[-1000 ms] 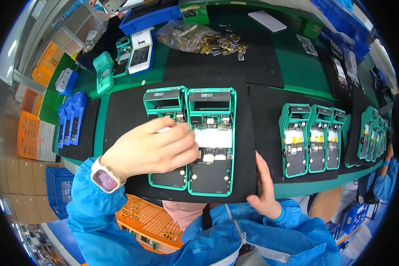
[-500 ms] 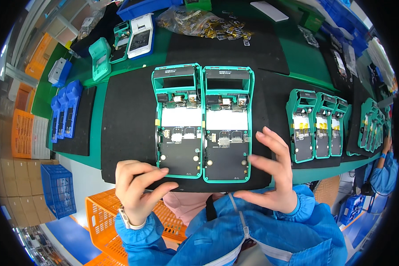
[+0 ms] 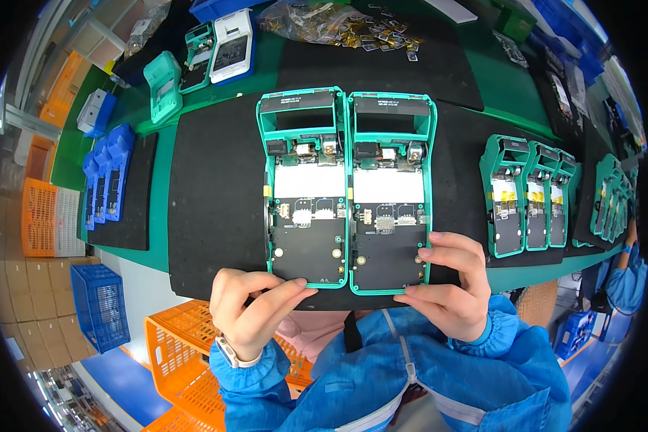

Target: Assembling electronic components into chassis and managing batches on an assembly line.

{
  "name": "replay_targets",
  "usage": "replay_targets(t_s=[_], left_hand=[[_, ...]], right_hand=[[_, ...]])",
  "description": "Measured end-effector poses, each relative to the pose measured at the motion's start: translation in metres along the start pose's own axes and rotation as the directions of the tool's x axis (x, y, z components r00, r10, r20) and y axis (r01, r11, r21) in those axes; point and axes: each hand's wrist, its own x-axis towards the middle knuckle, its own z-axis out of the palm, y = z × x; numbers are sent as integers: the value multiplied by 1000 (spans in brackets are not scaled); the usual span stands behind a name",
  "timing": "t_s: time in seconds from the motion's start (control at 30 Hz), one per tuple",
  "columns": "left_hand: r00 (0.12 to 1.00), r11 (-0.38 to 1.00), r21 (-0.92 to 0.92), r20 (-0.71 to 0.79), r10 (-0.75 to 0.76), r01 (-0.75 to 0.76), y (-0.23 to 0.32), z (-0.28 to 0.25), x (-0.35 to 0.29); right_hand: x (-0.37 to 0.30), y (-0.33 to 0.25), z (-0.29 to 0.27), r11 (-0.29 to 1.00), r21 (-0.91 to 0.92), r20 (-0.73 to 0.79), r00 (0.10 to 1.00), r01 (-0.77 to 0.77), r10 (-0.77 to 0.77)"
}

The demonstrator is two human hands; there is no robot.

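Two green handheld-terminal housings lie side by side on a black mat, their inner circuit boards facing up. The left housing [image 3: 308, 252] has its lower edge pinched between the thumb and fingers of my left hand [image 3: 250, 309]. Around the lower right corner of the right housing [image 3: 387, 255], my right hand [image 3: 455, 299] is closed, thumb at the bottom edge and fingers along the side. Each housing has a dark window frame at the top, a white panel across the middle and metal card slots below it. My fingertips cover small parts of the lower rims.
More green housings with yellow tape [image 3: 507, 194] stand at the right. Several blue housings [image 3: 108, 176] lie at the left. Beyond the mat are a bag of small gold-coloured parts [image 3: 371, 32] and a white device [image 3: 232, 50]. An orange crate [image 3: 183, 345] sits below the table edge.
Both hands have closed in from hovering near the housings. The left now pinches the left housing's bottom edge, and the right grips the right housing's lower corner. The view has shifted slightly.
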Motion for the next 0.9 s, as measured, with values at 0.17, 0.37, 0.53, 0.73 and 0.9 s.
replay_targets(t_s=[0.17, 0.37, 0.53, 0.73, 0.9], left_hand=[[1000, 1000, -9, 12, 28, -28, -1, 0, -4], [999, 998, 27, 4, 54, -54, -2, -1, -15], [999, 998, 50, -30, 38, -37, -1, 5, -14], [996, 995, -49, 6, -92, 92, -2, -23, 2], [919, 844, -364, 161, -359, 394, -18, -53, 69]], right_hand=[[-3, 2, -1, 1000, -20, -1, 1000, -14, 14], [-15, 8, -1, 998, -40, -55, 998, -46, 43], [-18, 14, 3, 999, -3, -88, 995, -46, 46], [-13, 18, -2, 997, 65, -77, 996, -31, 36], [12, 29, -11, 882, 395, -99, 942, -258, 320]])
